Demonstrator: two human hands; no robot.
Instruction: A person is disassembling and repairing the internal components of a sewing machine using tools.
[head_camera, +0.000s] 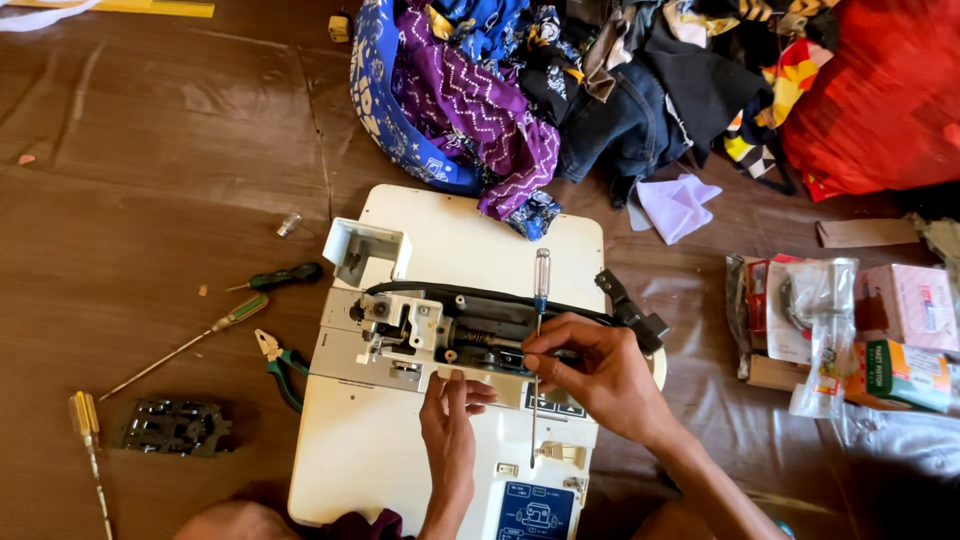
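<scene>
A white sewing machine (470, 245) lies on its side on the floor with its top cover off and the inner mechanism (450, 335) exposed. My right hand (600, 375) grips the shaft of a screwdriver (541, 290) with a clear handle, held across the machine. My left hand (450, 415) pinches a small white panel (500, 385) at the edge of the open cavity. A black cable (625, 310) runs along the machine's top to a plug on the right.
Left of the machine lie green-handled pliers (278, 360), two green screwdrivers (275, 277), a yellow-handled screwdriver (85, 420) and a dark metal part (175, 427). A heap of clothes (560, 80) sits behind. Small boxes and packets (850, 325) are at right.
</scene>
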